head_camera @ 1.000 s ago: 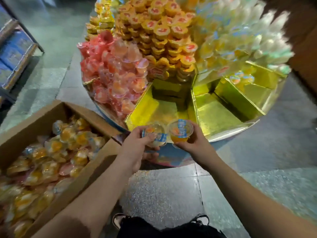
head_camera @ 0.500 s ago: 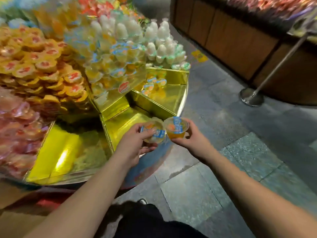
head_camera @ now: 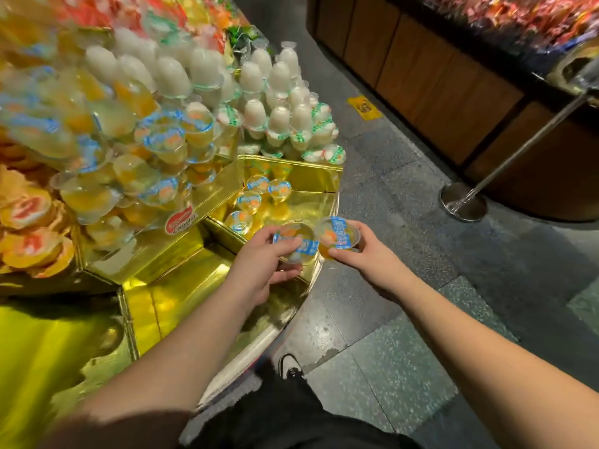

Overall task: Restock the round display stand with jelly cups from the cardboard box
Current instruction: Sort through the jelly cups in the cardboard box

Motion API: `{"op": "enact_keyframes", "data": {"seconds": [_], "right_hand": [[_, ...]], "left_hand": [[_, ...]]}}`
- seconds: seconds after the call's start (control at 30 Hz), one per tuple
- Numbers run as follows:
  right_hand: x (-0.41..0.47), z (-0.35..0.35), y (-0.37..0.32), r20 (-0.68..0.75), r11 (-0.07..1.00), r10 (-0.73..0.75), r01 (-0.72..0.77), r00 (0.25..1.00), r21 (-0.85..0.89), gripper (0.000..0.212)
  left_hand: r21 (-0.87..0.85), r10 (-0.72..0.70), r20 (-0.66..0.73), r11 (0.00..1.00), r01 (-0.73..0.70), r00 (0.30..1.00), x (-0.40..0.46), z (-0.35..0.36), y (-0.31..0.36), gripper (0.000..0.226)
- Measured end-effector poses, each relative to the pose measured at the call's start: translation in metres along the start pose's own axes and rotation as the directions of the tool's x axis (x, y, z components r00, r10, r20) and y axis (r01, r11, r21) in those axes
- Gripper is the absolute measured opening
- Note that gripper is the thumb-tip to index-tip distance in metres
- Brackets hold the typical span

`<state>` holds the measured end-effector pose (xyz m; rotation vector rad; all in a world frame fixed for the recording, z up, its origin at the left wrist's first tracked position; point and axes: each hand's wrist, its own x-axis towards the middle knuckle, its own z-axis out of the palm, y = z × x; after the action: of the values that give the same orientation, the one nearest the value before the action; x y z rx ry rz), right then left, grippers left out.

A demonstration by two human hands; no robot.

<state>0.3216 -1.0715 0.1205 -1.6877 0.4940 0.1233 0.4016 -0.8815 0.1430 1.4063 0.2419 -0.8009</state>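
Note:
My left hand (head_camera: 262, 264) grips a clear jelly cup with a blue label (head_camera: 296, 243) over the outer edge of the round display stand (head_camera: 181, 264), which has gold foil compartments. My right hand (head_camera: 366, 254) holds a second orange jelly cup (head_camera: 338, 234) just beyond the stand's rim. Several matching blue-lidded cups (head_camera: 256, 196) lie in the gold compartment right behind my hands. The cardboard box is out of view.
Stacks of yellow and blue-lidded cups (head_camera: 136, 147) and white jelly cups (head_camera: 278, 115) rise on the stand. A metal post with a round base (head_camera: 463, 202) stands on the grey tile floor to the right, before a wooden counter (head_camera: 453, 79). My shoe (head_camera: 290, 367) is below.
My view has swung right along the stand; the box and the pink cups have left the frame. Both hands, each still holding a cup, now hover by the compartment with blue-lidded cups.

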Motion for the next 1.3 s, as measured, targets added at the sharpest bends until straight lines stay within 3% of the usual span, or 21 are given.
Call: {"op": "enact_keyframes", "data": {"seconds": [0.23, 0.33, 0.43, 0.5, 0.57, 0.67, 0.77, 0.83, 0.97, 1.13, 1.3], "right_hand": [[0.083, 0.005, -0.011, 0.011, 0.996, 0.062, -0.061, 0.998, -0.059, 0.057], [0.116, 0.008, -0.008, 0.056, 0.985, 0.065, -0.055, 0.996, -0.166, 0.074], [0.143, 0.013, -0.005, 0.108, 0.971, 0.100, -0.074, 0.989, -0.226, 0.059], [0.160, 0.016, 0.000, 0.143, 0.970, 0.113, -0.078, 0.983, -0.232, 0.049], [0.177, 0.020, 0.007, 0.176, 0.971, 0.117, -0.075, 0.977, -0.227, 0.052], [0.208, 0.023, 0.030, 0.236, 0.972, 0.163, -0.115, 0.958, -0.205, 0.075], [0.237, 0.023, 0.043, 0.302, 0.968, 0.242, -0.210, 0.922, -0.136, 0.060], [0.257, 0.022, 0.049, 0.346, 0.959, 0.283, -0.254, 0.895, -0.128, 0.048], [0.292, 0.022, 0.061, 0.373, 0.937, 0.350, -0.323, 0.859, -0.135, 0.045], [0.320, 0.027, 0.075, 0.336, 0.900, 0.435, -0.415, 0.836, -0.131, 0.052], [0.335, 0.039, 0.094, 0.315, 0.848, 0.529, -0.508, 0.788, -0.154, 0.067]], "left_hand": [[0.039, -0.027, -0.072, 0.999, 0.030, 0.997, 0.065, -0.010, 0.025, 0.032], [0.036, -0.010, -0.139, 0.999, 0.016, 0.990, 0.087, -0.017, 0.021, 0.035], [-0.059, -0.035, -0.221, 0.998, 0.023, 0.975, 0.110, -0.018, 0.013, 0.028], [-0.137, -0.086, -0.276, 0.989, 0.050, 0.957, 0.126, -0.018, 0.004, 0.036], [-0.199, -0.132, -0.330, 0.978, 0.068, 0.935, 0.142, -0.016, -0.007, 0.048], [-0.298, -0.182, -0.409, 0.953, 0.058, 0.894, 0.163, -0.009, -0.019, 0.052], [-0.349, -0.207, -0.473, 0.937, 0.034, 0.856, 0.181, 0.001, -0.025, 0.043], [-0.354, -0.228, -0.525, 0.935, 0.033, 0.820, 0.193, 0.008, -0.029, 0.038], [-0.416, -0.307, -0.645, 0.909, 0.015, 0.700, 0.214, 0.018, -0.036, 0.034], [-0.504, -0.409, -0.714, 0.863, -0.012, 0.568, 0.236, 0.027, -0.047, 0.066], [-0.594, -0.479, -0.740, 0.794, -0.126, 0.472, 0.255, 0.033, -0.058, 0.061]]}}
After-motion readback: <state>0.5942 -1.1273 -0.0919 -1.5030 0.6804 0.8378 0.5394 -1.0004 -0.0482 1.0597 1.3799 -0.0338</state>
